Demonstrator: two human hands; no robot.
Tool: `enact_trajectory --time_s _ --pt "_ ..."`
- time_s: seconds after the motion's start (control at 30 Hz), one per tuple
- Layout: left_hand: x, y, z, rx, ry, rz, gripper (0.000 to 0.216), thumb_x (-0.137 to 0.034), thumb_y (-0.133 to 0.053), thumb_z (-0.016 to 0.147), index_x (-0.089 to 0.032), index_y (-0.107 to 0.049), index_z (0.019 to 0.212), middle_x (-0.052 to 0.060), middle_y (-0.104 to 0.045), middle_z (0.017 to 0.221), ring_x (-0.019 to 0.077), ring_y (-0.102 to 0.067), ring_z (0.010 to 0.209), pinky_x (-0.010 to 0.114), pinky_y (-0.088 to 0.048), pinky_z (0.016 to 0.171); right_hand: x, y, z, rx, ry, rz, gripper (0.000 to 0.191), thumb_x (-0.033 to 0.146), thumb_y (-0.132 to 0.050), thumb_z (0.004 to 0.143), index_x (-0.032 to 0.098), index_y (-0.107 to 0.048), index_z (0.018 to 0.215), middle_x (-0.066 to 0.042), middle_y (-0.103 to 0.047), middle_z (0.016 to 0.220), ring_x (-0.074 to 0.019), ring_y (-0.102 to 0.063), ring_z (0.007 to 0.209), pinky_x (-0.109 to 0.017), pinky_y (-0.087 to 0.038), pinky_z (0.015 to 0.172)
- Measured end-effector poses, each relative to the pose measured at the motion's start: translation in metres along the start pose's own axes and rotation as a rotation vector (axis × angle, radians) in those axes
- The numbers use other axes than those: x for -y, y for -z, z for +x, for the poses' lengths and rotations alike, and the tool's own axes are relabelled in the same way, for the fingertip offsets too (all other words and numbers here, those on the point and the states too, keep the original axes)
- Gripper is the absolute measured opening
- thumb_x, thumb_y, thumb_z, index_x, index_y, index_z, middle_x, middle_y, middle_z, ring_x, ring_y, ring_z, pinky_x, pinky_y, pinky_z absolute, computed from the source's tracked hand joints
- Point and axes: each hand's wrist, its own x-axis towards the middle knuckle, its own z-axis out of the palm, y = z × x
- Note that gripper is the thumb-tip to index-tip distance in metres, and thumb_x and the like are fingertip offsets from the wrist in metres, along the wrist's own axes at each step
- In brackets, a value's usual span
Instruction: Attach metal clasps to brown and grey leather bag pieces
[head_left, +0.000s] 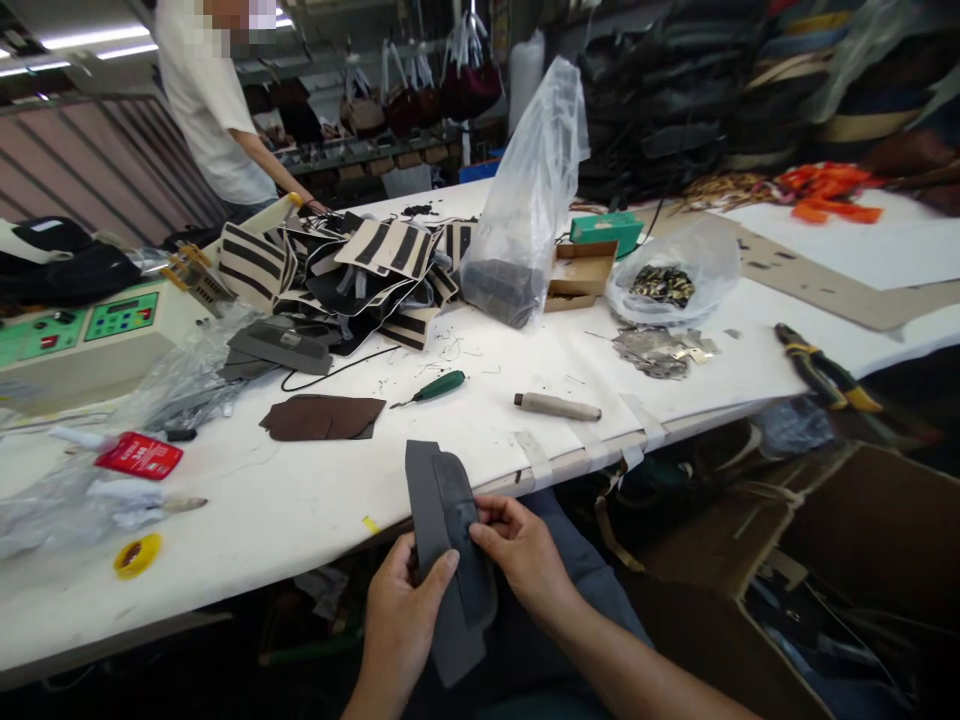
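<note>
Both my hands hold a dark grey leather piece (448, 540) just below the front edge of the white worktable (300, 500). My left hand (401, 610) grips it from the left with the thumb pressed on its face. My right hand (521, 555) pinches its right edge with curled fingers. The piece stands roughly upright, its top end reaching over the table edge. Nearest on the table are a brown leather piece (322, 417), a green-handled awl (431, 388) and a pale wooden-handled tool (556, 406).
A heap of striped black-and-cream pieces (352, 275), clear plastic bags (529, 200), a bag of metal fittings (664, 285), pliers (825, 375), a control box (82, 340), a red packet (139, 455) and yellow tape roll (137, 555) lie about. Another person (214, 100) stands at the far side.
</note>
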Motion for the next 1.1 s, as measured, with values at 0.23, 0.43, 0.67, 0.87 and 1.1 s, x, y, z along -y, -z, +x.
enact_trajectory --time_s 0.23,0.43,0.67,0.87,1.1 --pt "-0.009 0.019 0.04 -0.171 -0.881 0.897 0.045 -0.022 -0.071 0.09 -0.019 -0.06 0.134 0.017 -0.065 0.137 0.0346 -0.059 0.13 0.057 -0.05 0.107 -0.004 -0.005 0.024 -0.183 0.043 -0.139 0.031 0.04 -0.085 0.071 0.02 -0.065 0.082 0.002 -0.067 0.074 -0.0164 -0.062 0.068 -0.028 -0.05 0.066" --pt "-0.007 0.022 0.067 0.111 -1.092 1.061 0.037 -0.021 -0.062 0.096 -0.021 -0.063 0.133 0.01 -0.069 0.139 0.0319 -0.059 0.135 0.053 -0.05 0.11 -0.004 -0.006 0.022 -0.199 0.029 -0.146 0.024 0.035 -0.082 0.071 0.02 -0.064 0.076 0.003 -0.066 0.067 -0.0147 -0.059 0.062 -0.027 -0.047 0.061" --pt "0.006 0.025 0.088 0.032 -1.405 1.085 0.036 -0.03 -0.062 0.094 -0.022 -0.068 0.129 0.005 -0.075 0.131 0.0281 -0.07 0.119 0.045 -0.053 0.097 0.049 0.052 0.019 -0.295 0.229 -0.534 0.021 0.038 -0.069 0.085 0.018 -0.073 0.088 0.0 -0.07 0.07 -0.0168 -0.065 0.065 -0.027 -0.05 0.061" --pt "0.011 0.03 0.096 0.01 -1.447 1.078 0.035 -0.035 -0.063 0.092 -0.026 -0.07 0.125 0.001 -0.076 0.129 0.0257 -0.071 0.116 0.042 -0.055 0.093 0.16 0.173 0.069 -0.632 0.361 -1.048 0.032 0.038 -0.062 0.093 0.015 -0.074 0.112 -0.006 -0.076 0.095 -0.02 -0.067 0.083 -0.034 -0.054 0.083" --pt "0.014 0.038 0.103 0.066 -1.446 1.104 0.044 -0.038 -0.068 0.089 -0.03 -0.069 0.132 0.001 -0.073 0.136 0.0256 -0.07 0.119 0.039 -0.058 0.092 0.218 0.243 0.151 -0.725 0.16 -1.335 0.028 0.038 -0.065 0.1 0.017 -0.068 0.118 -0.008 -0.07 0.117 -0.0225 -0.067 0.106 -0.045 -0.054 0.097"
